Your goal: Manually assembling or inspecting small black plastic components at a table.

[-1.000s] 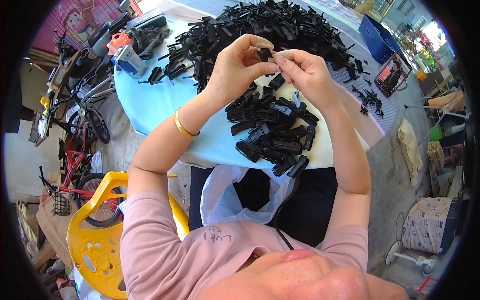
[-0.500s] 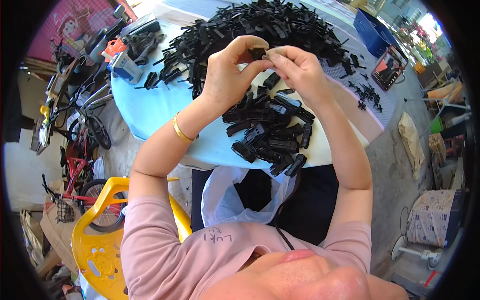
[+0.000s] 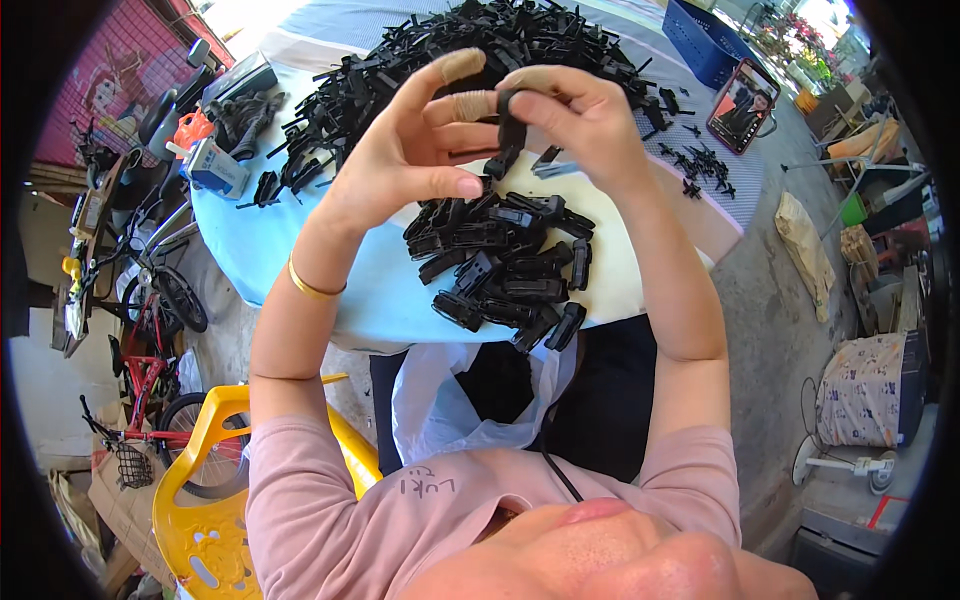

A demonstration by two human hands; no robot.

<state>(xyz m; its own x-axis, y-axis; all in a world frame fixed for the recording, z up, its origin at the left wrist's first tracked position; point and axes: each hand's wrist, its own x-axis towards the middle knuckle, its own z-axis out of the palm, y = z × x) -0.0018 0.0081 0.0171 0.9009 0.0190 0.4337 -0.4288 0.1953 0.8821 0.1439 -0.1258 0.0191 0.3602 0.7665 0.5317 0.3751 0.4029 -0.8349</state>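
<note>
Between the thumb and fingers of my right hand [image 3: 590, 120] hangs a narrow black plastic part [image 3: 512, 135], held over the table. My left hand [image 3: 385, 165] is just beside it, thumb and fingers spread apart; whether a fingertip touches the part I cannot tell. Beige wraps cover some fingertips on both hands. Below them lies a smaller pile of chunky black plastic pieces [image 3: 530, 265], close to the table's near edge. Beyond my hands rises a big heap of slender black plastic parts [image 3: 560, 45], partly hidden by my fingers.
Small black cross-shaped pieces [image 3: 700, 168] lie at the right, near a propped phone [image 3: 742, 105] and a blue basket [image 3: 705, 42]. A blue-and-white box [image 3: 217, 168] stands on the left. An open white plastic bag [image 3: 420, 400] is at my lap, a yellow chair [image 3: 190, 510] beside me.
My hands were pinched together over a small black part. Now the left hand has opened and drawn away leftward, while the right one keeps hold of the part. The view has shifted slightly.
</note>
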